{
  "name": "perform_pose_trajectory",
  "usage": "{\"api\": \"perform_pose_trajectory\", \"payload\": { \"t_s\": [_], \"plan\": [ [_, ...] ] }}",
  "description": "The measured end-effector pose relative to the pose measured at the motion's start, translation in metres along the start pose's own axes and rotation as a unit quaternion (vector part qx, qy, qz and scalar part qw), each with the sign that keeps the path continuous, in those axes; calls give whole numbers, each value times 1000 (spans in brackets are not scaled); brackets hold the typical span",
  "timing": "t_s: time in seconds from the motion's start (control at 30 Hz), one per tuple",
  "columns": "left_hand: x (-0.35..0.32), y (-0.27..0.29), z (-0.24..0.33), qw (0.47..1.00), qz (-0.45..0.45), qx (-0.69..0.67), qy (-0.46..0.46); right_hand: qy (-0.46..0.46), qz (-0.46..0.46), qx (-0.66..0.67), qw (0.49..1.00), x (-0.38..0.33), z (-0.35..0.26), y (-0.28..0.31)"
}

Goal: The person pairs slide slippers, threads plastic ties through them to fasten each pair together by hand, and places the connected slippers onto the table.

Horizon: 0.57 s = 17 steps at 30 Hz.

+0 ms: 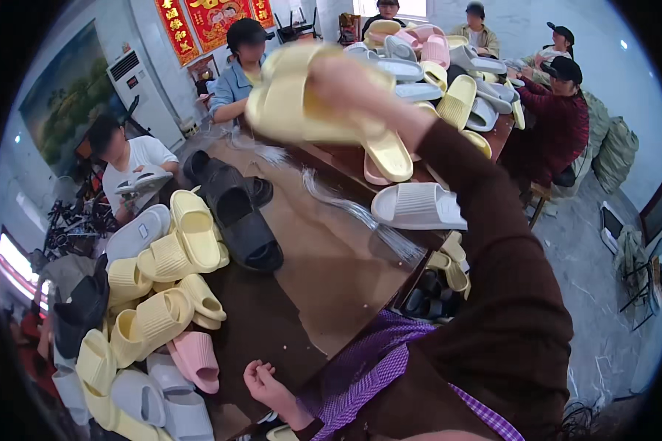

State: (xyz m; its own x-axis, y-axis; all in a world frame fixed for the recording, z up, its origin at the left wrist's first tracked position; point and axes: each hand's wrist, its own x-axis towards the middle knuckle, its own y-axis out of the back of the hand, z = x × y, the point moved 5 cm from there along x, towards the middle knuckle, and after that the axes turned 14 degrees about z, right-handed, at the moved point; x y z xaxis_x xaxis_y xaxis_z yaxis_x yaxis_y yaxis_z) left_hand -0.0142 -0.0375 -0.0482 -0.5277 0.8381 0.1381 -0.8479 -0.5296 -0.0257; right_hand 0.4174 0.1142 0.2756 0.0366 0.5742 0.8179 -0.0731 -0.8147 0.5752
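Note:
My right hand [349, 88], raised over the far side of the table, is closed round pale yellow slippers [279, 99]. Motion blurs the hand and slippers, and I cannot tell exactly how many it holds. Low by the near table edge, my left hand [271, 389] has loosely curled fingers, slightly apart, with nothing seen in them. Left of it lie a pink slipper [196, 360] and a heap of yellow slippers [151, 323]. Grey slippers [140, 397] lie at the heap's near end. Black slippers [239, 213] rest on the brown tabletop [312, 272] beyond.
Bundles of clear plastic strands [360, 213] lie across the table. A grey slipper [415, 206] sits at its right side, before a large mixed slipper pile [456, 95]. Several people sit around, one [136, 162] holding a grey slipper. Woven sacks [614, 151] stand far right.

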Motion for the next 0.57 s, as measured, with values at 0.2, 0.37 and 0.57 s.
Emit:
{"api": "perform_pose_trajectory", "payload": {
  "t_s": [0.2, 0.37, 0.57],
  "plan": [
    [-1, 1, 6, 1000, 25, 18, 1, -225, -9, -55, 973, 62, 198, -12],
    [5, -32, 0, 999, -1, 33, 2, -145, -47, -54, 987, 3, 224, -31],
    [13, -14, 7, 999, 13, 47, 0, -5, 14, 121, 993, -43, 196, -39]
  ]
}}
